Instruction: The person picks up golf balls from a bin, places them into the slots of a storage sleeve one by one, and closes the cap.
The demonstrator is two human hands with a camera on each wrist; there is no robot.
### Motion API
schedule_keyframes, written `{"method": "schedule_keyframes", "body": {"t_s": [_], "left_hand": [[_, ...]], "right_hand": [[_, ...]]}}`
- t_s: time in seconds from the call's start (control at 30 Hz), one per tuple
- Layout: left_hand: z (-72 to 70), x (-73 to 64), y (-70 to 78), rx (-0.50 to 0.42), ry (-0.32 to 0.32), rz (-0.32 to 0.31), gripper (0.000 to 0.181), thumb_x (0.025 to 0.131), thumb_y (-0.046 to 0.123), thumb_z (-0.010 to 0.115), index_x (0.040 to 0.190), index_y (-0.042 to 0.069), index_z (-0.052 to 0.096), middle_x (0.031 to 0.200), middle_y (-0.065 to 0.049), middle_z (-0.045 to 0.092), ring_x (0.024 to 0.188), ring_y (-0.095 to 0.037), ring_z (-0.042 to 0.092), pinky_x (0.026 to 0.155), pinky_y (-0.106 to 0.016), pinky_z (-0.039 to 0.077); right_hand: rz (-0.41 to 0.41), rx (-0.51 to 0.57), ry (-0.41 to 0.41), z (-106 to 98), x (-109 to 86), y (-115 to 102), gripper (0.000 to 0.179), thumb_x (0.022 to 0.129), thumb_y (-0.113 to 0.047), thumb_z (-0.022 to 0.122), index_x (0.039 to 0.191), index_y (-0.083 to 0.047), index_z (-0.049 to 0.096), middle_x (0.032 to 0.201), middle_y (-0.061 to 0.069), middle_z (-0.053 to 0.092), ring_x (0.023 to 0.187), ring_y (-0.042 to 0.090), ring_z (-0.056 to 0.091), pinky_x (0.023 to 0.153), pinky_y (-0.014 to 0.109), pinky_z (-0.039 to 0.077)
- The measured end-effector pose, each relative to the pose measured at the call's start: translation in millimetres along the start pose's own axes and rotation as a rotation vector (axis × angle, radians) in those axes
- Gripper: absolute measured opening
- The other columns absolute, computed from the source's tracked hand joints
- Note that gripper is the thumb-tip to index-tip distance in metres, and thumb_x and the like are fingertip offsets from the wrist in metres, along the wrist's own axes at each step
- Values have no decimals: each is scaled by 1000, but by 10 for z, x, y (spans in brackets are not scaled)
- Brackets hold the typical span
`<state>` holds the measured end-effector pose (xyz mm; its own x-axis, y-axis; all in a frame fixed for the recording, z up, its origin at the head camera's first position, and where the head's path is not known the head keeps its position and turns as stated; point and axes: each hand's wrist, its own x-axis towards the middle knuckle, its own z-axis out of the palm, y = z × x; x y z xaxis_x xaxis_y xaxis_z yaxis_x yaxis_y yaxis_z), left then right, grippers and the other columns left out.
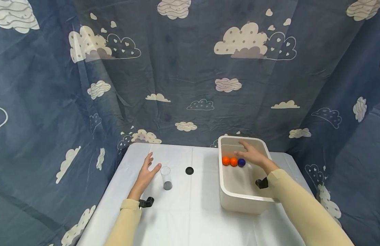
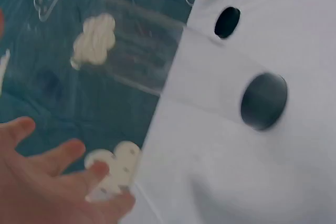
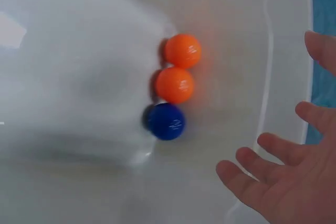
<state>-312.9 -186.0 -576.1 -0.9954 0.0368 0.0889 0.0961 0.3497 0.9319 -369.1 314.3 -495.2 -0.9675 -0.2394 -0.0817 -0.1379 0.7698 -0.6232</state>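
My left hand (image 1: pixel 145 176) is beside a clear cylinder (image 1: pixel 166 176) with a dark base, fingers spread and apart from it. In the left wrist view the see-through cylinder (image 2: pixel 205 72) stretches away from its dark base (image 2: pixel 264 102). Over a whitish bin (image 1: pixel 239 194) hovers my right hand (image 1: pixel 252 155), fingers spread, holding nothing. Inside the bin, two orange balls (image 1: pixel 225 161) and one dark blue ball (image 1: pixel 241 162) lie in a row along the far end. The right wrist view shows the blue ball (image 3: pixel 167 121) nearest the fingers, not touched.
A black disc (image 1: pixel 189 170) lies on the white tablecloth (image 1: pixel 190 222) between the cylinder and the bin. Dark blue cloud-patterned curtains (image 1: pixel 190 61) enclose the table at the back and sides. The bin's tall walls surround the balls.
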Motion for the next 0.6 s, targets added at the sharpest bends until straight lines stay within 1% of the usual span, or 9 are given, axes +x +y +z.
{"method": "schedule_keyframes", "body": {"t_s": [0.13, 0.23, 0.27, 0.3, 0.37, 0.43, 0.47, 0.53, 0.6], "left_hand": [[-26, 2, -193, -158, -54, -3, 86, 97, 36, 68, 162, 18, 15, 160, -26, 25, 147, -47, 21, 113, -63, 24], [-31, -33, -168, -214, -116, -5, 87, 97, 25, 68, 162, 11, 11, 159, -31, 22, 146, -50, 20, 113, -62, 24], [-26, -48, -158, -227, -134, -7, 88, 97, 22, 68, 161, 9, 10, 158, -32, 21, 146, -51, 19, 113, -63, 24], [-15, -58, -165, -242, -147, -14, 90, 96, 20, 69, 161, 7, 9, 158, -33, 20, 146, -52, 18, 113, -63, 23], [20, -78, -191, -251, -156, -16, 91, 95, 17, 70, 161, 6, 9, 158, -34, 20, 146, -53, 18, 113, -66, 19], [65, -81, -285, -261, -151, -9, 91, 94, 15, 71, 161, 9, 11, 158, -33, 22, 145, -52, 19, 112, -69, 15], [89, -75, -341, -258, -146, -10, 91, 93, 14, 72, 162, 11, 12, 158, -31, 24, 145, -51, 21, 112, -69, 15], [130, -84, -406, -252, -136, -6, 91, 91, 15, 75, 161, 15, 17, 158, -27, 28, 145, -50, 23, 111, -70, 15], [155, -101, -435, -247, -135, -8, 91, 87, 13, 78, 160, 17, 23, 157, -24, 32, 144, -48, 27, 111, -70, 19]], "right_hand": [[74, 35, -33, 57, 97, 150, 82, 99, -46, 58, 156, 3, 24, 152, 37, 29, 135, 56, 34, 105, 67, 32], [147, 101, -62, 90, 213, 318, 81, 100, -44, 58, 155, 5, 24, 153, 37, 28, 136, 54, 35, 106, 65, 34], [171, 115, -65, 103, 245, 366, 80, 100, -43, 59, 154, 5, 26, 153, 36, 29, 132, 52, 40, 103, 63, 39], [198, 133, -78, 117, 266, 402, 78, 101, -42, 58, 154, 5, 26, 153, 36, 29, 132, 51, 41, 100, 62, 42], [242, 162, -88, 159, 288, 456, 76, 100, -41, 59, 153, 6, 29, 152, 34, 30, 130, 50, 42, 96, 64, 44], [269, 188, -86, 215, 275, 457, 73, 100, -36, 61, 150, 8, 31, 150, 35, 33, 129, 51, 42, 96, 65, 43], [280, 205, -88, 251, 284, 490, 72, 99, -33, 61, 149, 9, 32, 150, 35, 33, 129, 52, 41, 96, 66, 42], [301, 250, -93, 321, 283, 522, 68, 99, -28, 61, 147, 11, 33, 148, 35, 36, 133, 54, 36, 102, 70, 35], [323, 273, -96, 389, 296, 562, 64, 97, -25, 62, 146, 9, 37, 145, 33, 41, 131, 52, 39, 101, 69, 36]]}}
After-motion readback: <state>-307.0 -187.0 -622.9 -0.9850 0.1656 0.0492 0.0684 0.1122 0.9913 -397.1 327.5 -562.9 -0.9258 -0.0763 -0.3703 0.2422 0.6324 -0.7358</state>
